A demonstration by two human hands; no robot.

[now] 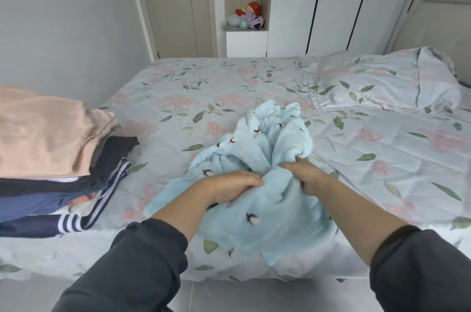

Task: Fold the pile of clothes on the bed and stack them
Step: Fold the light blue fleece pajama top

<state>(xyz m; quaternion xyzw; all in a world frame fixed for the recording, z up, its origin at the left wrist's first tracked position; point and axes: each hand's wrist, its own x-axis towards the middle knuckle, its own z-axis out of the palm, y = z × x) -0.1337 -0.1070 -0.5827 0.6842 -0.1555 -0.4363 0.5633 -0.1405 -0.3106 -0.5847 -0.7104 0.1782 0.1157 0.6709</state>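
Note:
A crumpled light blue fleece garment [265, 143] with small bird prints lies bunched in the middle of the bed [204, 92]. My left hand [233, 185] grips a fold of it near the front. Close beside it, my right hand [307, 175] grips the same bunched fabric, and its fingertips are buried in the cloth. At the left edge of the bed stands a stack of folded clothes [51, 158]: a peach piece on top, dark and blue pieces below, and a navy one with white stripes at the bottom.
A pillow [382, 82] in the same floral fabric lies at the back right by the headboard. Beyond the bed are a door [175, 5], a shelf with toys [247, 17] and white wardrobe doors. Grey floor shows below the bed's front edge.

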